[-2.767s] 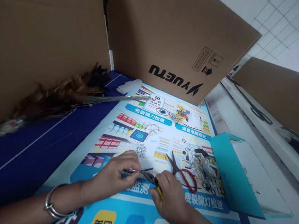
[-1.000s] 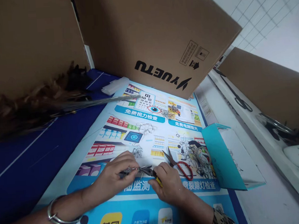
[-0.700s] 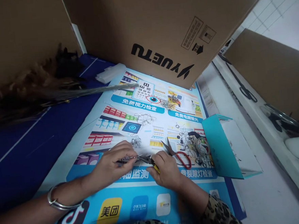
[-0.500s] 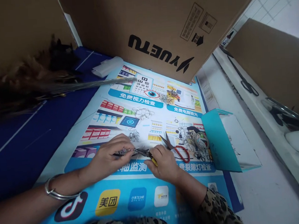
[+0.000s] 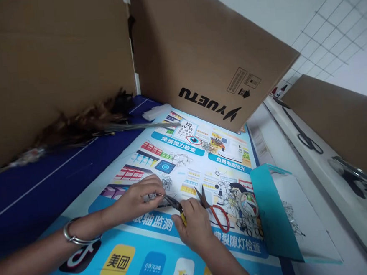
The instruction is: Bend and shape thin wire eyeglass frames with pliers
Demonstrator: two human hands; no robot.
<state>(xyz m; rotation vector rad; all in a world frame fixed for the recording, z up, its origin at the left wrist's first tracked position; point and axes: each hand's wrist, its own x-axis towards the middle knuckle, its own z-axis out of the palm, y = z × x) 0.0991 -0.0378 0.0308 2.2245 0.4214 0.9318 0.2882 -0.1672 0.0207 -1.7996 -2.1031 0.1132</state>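
Your left hand (image 5: 137, 198) pinches a small silver wire piece (image 5: 155, 195); your right hand (image 5: 192, 227) grips yellow-handled black pliers (image 5: 174, 204), nose angled far-left, meeting it.

**What lies round about**

Red-handled scissors (image 5: 208, 203) lie just right of the fingers (image 5: 151, 186), on a printed poster (image 5: 188, 162). A teal bag (image 5: 272, 215) lies farther right. Beyond the fingers stands a cardboard box (image 5: 197, 61). A feather duster (image 5: 84, 121) lies well off to their left.
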